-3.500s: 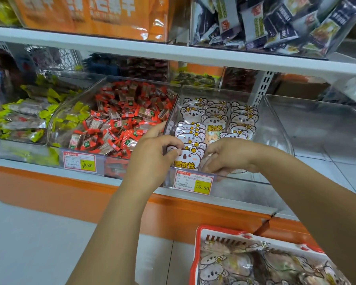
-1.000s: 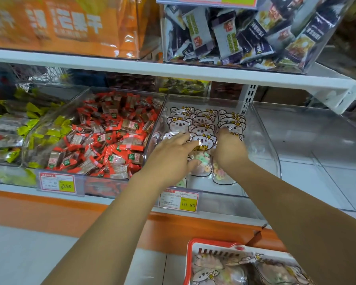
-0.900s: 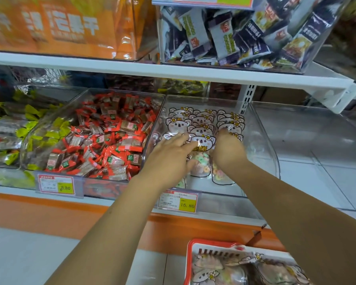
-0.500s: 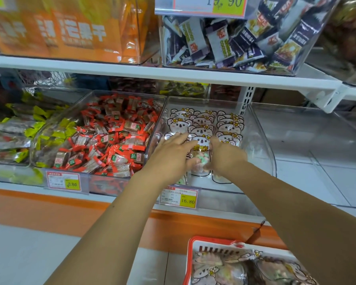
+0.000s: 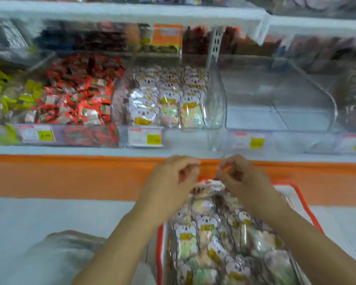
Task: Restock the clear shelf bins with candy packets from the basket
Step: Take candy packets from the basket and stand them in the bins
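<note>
Shelf (image 5: pixel 70 150) up beyond the basket (image 5: pixel 159 254), all blurry. Up-left of basket: red sweets (image 5: pixel 78 95). Straight above: clear bin (image 5: pixel 216 108) stocked with candy packets (image 5: pixel 169 99), more heaped in basket. Over its far rim: left hand (image 5: pixel 169 182), right hand (image 5: pixel 240 177), both loosely curled, gripping nothing.

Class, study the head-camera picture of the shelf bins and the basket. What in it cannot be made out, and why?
1. Price tags, head view: the figures are smeared by motion blur.
2. Left hand and right hand: blur hides whether the curled fingers pinch anything.
3. Basket: its near end is cut off by the bottom edge.
4. Packets in the bin: the print is too blurred to read.
</note>
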The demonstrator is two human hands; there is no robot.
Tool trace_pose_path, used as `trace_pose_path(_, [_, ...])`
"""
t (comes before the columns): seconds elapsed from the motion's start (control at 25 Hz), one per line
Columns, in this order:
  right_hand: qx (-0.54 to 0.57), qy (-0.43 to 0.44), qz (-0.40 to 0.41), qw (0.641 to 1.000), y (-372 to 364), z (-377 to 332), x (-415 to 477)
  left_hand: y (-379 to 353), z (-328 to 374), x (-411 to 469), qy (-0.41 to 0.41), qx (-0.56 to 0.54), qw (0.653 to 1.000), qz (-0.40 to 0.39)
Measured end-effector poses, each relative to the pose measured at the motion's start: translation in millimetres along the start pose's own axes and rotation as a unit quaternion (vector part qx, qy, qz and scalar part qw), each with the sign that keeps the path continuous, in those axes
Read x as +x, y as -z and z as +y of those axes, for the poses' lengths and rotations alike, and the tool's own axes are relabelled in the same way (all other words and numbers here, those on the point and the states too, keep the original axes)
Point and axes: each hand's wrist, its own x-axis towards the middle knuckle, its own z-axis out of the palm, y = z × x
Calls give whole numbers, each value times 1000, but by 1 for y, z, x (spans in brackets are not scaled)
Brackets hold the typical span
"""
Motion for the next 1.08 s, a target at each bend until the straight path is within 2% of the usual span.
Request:
trace_pose_path(0.08, [-140,-80,-96,982,-9,47,-21,-43,-15,-22,80,22,987,-141])
trace_pose_path(0.16, [-223,-117,-175,952,-18,82,-37,-75,-33,-37,121,73,964,-224])
trace_pose_path(0.32, [-217,-132,-269,929,-42,111,-64,-116,-58,-62,169,81,932,-309])
trace_pose_path(0.44, [-285,-119,-322,895,-66,124,-82,-139,-64,-76,182,65,917,-350])
trace_pose_path(0.52, [-322,-107,-321,884,-72,128,-89,-149,-66,-82,188,65,910,-364])
trace_pose_path(0.6, [-318,-97,-304,893,-72,132,-91,-155,-69,-85,196,73,914,-347])
trace_pose_path(0.72, [-194,-137,-240,941,-64,132,-92,-154,-74,-84,206,55,926,-313])
trace_pose_path(0.84, [-78,-143,-161,973,-43,124,-85,-146,-68,-75,226,-6,926,-301])
trace_pose_path(0.96, [89,-177,-95,975,-18,110,-76,-133,-57,-65,253,-110,923,-268])
trace_pose_path(1.08, [148,-172,-42,973,-3,102,-69,-119,-45,-61,269,-174,920,-224])
